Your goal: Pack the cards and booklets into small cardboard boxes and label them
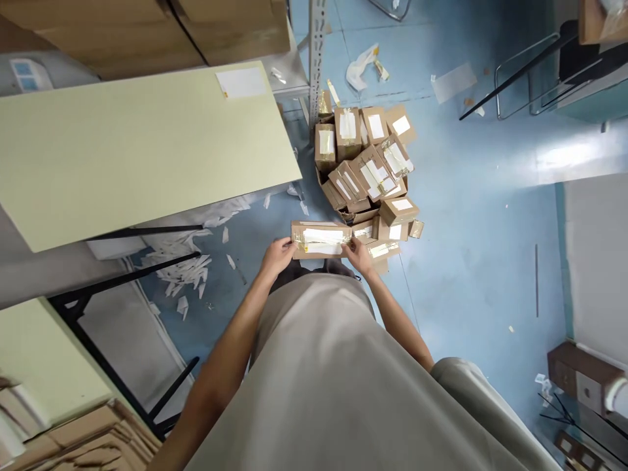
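Observation:
A flat brown cardboard box [320,239] with a white label and clear tape is held low in front of me. My left hand [277,256] grips its left end and my right hand [358,254] grips its right end, fingers curled on the edges. Just beyond it on the blue floor lies a pile of several similar taped boxes [369,167], heaped in and around an open carton.
A pale green table top [137,144] on black legs stands at the left. White paper scraps [184,265] litter the floor under it. A metal shelf post [316,52] rises behind the pile. More cartons [583,376] sit at the lower right, flattened cardboard [83,438] at the lower left.

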### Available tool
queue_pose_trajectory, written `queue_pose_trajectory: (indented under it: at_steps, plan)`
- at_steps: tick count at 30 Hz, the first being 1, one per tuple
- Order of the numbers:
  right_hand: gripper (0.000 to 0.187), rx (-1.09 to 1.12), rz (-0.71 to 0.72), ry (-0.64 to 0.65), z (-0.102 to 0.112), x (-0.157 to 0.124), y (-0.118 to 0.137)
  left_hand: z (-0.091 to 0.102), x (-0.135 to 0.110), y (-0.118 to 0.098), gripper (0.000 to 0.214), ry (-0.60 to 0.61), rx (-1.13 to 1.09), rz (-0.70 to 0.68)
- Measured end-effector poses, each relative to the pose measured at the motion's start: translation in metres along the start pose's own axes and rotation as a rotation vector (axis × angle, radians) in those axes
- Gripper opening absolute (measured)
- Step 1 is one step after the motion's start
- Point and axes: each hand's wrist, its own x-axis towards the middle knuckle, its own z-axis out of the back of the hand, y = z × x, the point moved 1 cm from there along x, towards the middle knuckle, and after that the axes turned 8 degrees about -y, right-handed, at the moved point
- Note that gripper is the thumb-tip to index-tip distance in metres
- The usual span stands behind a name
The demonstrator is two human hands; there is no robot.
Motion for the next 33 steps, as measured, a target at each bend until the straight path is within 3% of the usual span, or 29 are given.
queue_pose_trajectory:
  at_steps: [6, 11, 15, 18, 20, 23, 26, 28, 30, 33]
  plan:
    - [0.033, -0.043, -0.168, -0.132, 0.094, 0.013, -0.093, -0.136, -0.016, -0.038, 0.029, 0.279, 0.02, 0.103]
    - [0.033, -0.068, -0.275, -0.243, 0.167, 0.015, -0.17, -0.244, -0.033, -0.07, 0.029, 0.548, -0.004, 0.276]
    - [0.029, -0.112, -0.363, -0.337, 0.225, 0.028, -0.218, -0.327, -0.051, -0.092, 0.031, 0.672, -0.013, 0.273]
    - [0.029, -0.063, -0.38, -0.481, 0.258, 0.047, -0.241, -0.378, -0.067, -0.106, 0.029, 0.725, -0.056, 0.219]
    - [0.044, -0.006, -0.363, -0.615, 0.269, 0.06, -0.247, -0.399, -0.077, -0.111, 0.027, 0.769, -0.084, 0.188]
    - [0.059, 0.062, -0.321, -0.692, 0.263, 0.076, -0.245, -0.403, -0.087, -0.11, 0.025, 0.832, -0.101, 0.171]
    - [0.058, 0.156, -0.272, -0.579, 0.232, 0.083, -0.229, -0.373, -0.077, -0.101, 0.03, 0.87, -0.147, 0.198]
    - [0.053, 0.212, -0.239, -0.465, 0.204, 0.084, -0.213, -0.337, -0.058, -0.092, 0.04, 0.813, -0.22, 0.244]
    - [0.05, 0.249, -0.208, -0.34, 0.175, 0.082, -0.192, -0.292, -0.036, -0.084, 0.048, 0.681, -0.308, 0.287]
    - [0.044, 0.258, -0.151, -0.192, 0.133, 0.077, -0.155, -0.22, -0.011, -0.069, 0.05, 0.384, -0.401, 0.352]
